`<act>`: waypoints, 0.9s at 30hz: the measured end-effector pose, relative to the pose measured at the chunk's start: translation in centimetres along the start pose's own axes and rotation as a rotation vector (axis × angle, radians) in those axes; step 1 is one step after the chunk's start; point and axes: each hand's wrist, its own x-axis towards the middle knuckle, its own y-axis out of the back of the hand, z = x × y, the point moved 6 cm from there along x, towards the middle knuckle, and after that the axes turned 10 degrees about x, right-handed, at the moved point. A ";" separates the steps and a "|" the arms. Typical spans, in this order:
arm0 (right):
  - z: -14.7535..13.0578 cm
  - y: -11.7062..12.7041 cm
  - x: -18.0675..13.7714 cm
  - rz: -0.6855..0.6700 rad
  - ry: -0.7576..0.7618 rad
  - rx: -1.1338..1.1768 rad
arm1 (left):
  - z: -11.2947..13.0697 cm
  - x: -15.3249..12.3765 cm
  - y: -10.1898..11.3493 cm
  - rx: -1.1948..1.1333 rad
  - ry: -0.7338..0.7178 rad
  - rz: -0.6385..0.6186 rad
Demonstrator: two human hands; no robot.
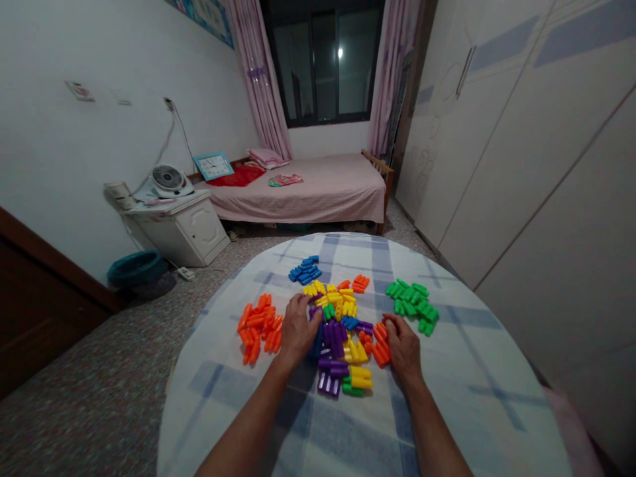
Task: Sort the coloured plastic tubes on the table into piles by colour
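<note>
Sorting by colour looks to be the step in hand: on the round bench [487, 397], covered with a checked cloth, a mixed heap [342, 344] of plastic pegs lies in the middle between the two hands, with single-colour groups set around it. An orange pile [257, 328] sits just left of the left hand [298, 330]. A blue pile [305, 271] lies at the far side with a small orange cluster [360, 283] near it, and a green pile [412, 306] lies just beyond the right hand [403, 346].

The left hand's fingers [303, 308] are bent down, close together, onto purple pieces [334, 336] at the heap's left edge; whether they are clamped on one I cannot tell. The right hand's fingers [392, 322] curl onto red-orange pieces [380, 346] at the heap's right edge, touching them, and there too a real grip cannot be made out. Yellow pieces [334, 296] crowd the heap's far edge.

With purple, yellow, blue, green and red-orange mixed in the heap, the sorting seems well short of done. A next pick would call for pinching pegs of one colour free without dragging their neighbours along, then setting them with the matching group; I see no separate purple group, so purple would want a bare patch of cloth
</note>
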 end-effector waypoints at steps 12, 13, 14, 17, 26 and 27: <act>0.3 -0.3 0.2 -0.017 0.016 -0.043 | -1.0 8.7 -5.6 0.302 -0.010 -0.421; 0.3 -0.3 0.2 -0.020 0.021 -0.043 | -0.9 8.8 -5.8 0.316 -0.006 -0.425; 0.2 -0.3 0.2 -0.023 0.022 -0.043 | -0.9 9.0 -6.0 0.328 -0.002 -0.430; 0.2 -0.3 0.2 -0.027 0.016 -0.044 | -0.8 9.3 -6.6 0.335 -0.004 -0.454; 0.0 -0.3 0.1 -0.009 0.028 -0.046 | 0.3 9.8 -7.7 0.286 -0.071 -0.483; 0.0 -0.3 0.1 -0.013 0.022 -0.046 | 0.4 9.8 -7.7 0.276 -0.073 -0.471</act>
